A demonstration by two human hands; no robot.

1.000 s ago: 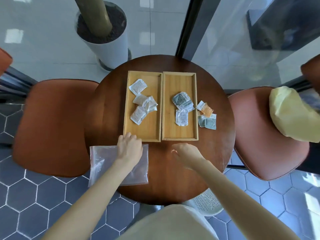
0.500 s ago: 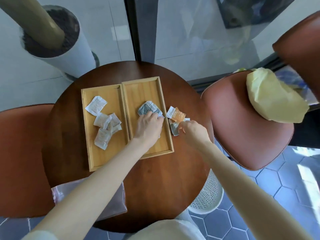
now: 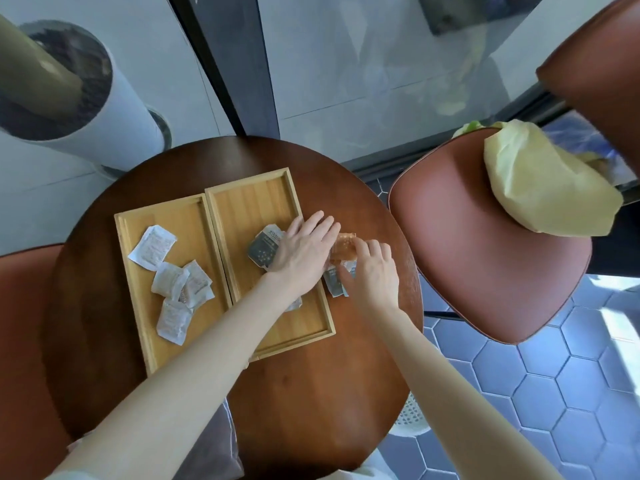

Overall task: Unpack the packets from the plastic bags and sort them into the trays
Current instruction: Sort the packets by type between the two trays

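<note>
Packets outside the trays are now the target: an orange packet (image 3: 343, 247) and grey-blue packets (image 3: 335, 284) are sitting on the desk (image 3: 311, 382) just right of the right tray (image 3: 273, 346). A second ago both hands were back at the near edge, the left one on the plastic bag (image 3: 221, 441); half a second ago they were arriving at this pile. Now the left hand (image 3: 304, 252) is lying flat across the right tray's right rim, fingers (image 3: 323, 225) spread and extended, covering part of the dark packet (image 3: 265, 249) in the tray and reaching toward the orange one. It isn't gripping anything that I can see. Right hand (image 3: 372, 270) is sitting over the loose pile, its fingers (image 3: 367, 245) curled onto the orange packet's edge and thumb down by the grey-blue ones; looks like a pinch forming, but I can't tell if it's closed on it yet.

Left tray (image 3: 138, 306) is holding only white packets (image 3: 173, 285), untouched. The bag is lying flat at the desk's near edge, mostly hidden under the left forearm.

Meaning: unpacking of that bag looks done and the work is moving to sorting the leftovers. Right tray is collecting the dark packets, so the grey-blue ones probably go there. The orange one matches neither tray, so its destination is unclear.
</note>
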